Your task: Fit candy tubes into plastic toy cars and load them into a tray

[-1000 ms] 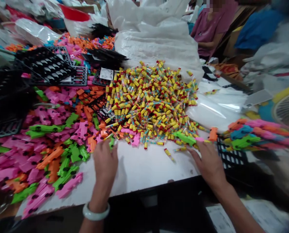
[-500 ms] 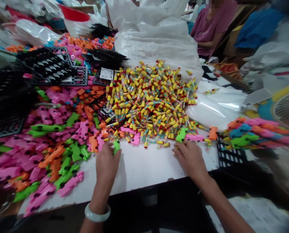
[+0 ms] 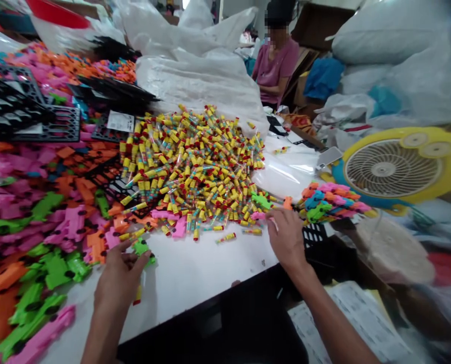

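My left hand [image 3: 119, 275] pinches a green toy car [image 3: 140, 246] between thumb and fingers, just above the white tabletop [image 3: 206, 275]. A yellow-capped candy tube [image 3: 133, 234] lies by its fingertips, and another yellow piece [image 3: 137, 295] shows partly below the palm. My right hand [image 3: 288, 240] has its fingers bent over a pink toy car [image 3: 258, 216], whose right part they hide. Beyond those fingers are a green toy car [image 3: 262, 201] and an orange toy car [image 3: 288, 202]. A large heap of candy tubes [image 3: 195, 167] lies between and behind my hands.
Pink, orange and green toy cars [image 3: 58, 268] pile up at left, near black plastic trays [image 3: 64, 124]. On the right are a bundle of colourful cars [image 3: 326, 199] and a yellow fan [image 3: 394, 167]. White sacks [image 3: 198, 76] stand behind; a person in pink [image 3: 276, 65] sits farther back.
The view has swung right, bringing the fan fully into sight. My left hand still holds the green car, now tilted differently. My right hand has shifted over the pink car's right part.
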The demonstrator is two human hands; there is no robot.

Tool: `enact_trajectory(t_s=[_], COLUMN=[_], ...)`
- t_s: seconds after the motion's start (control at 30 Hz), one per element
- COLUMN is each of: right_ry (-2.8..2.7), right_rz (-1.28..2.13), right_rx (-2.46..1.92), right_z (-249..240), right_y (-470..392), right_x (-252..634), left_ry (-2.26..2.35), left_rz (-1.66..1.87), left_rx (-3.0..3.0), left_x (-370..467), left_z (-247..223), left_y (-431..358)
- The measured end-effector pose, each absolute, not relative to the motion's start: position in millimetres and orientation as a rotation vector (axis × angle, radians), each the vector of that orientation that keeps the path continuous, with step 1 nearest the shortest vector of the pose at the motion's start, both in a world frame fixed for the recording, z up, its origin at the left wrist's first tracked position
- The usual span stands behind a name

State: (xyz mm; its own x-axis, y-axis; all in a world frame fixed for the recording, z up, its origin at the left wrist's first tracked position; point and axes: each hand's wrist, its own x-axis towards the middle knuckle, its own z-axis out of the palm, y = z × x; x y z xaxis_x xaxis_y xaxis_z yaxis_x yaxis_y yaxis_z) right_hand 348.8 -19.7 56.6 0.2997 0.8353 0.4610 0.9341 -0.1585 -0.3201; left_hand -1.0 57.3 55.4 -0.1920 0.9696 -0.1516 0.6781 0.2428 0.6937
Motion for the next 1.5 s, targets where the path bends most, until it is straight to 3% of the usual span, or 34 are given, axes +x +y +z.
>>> enact_trajectory(t_s=[0.13,0.3,0.5,0.9,1.13,1.5], right_ry=[-1.867,-2.043,-2.036,-1.612,-1.787,-1.876], right_rz=[0.126,0.2,0.354,0.709,0.659,0.576], right_rx=[-1.878,-1.932,-1.916,-1.617,-1.413,-1.296], right_z=[39,28,37,38,43,48], right_y=[-24,-30,-29,-28,-18,-17], right_x=[300,273,286,249,233,239], left_ry=[1.989,1.996,1.505,1.527,1.212,1.118], left_rz=[0.529,0.583,0.568,0.448,0.719,0.784], left_rx=[1.573,1.887,2.557,2.51,2.349,2.25], left_x=[2,-9,-26,7,24,44], left_z=[61,70,51,40,62,63], left_y=[56,45,46,63,35,11])
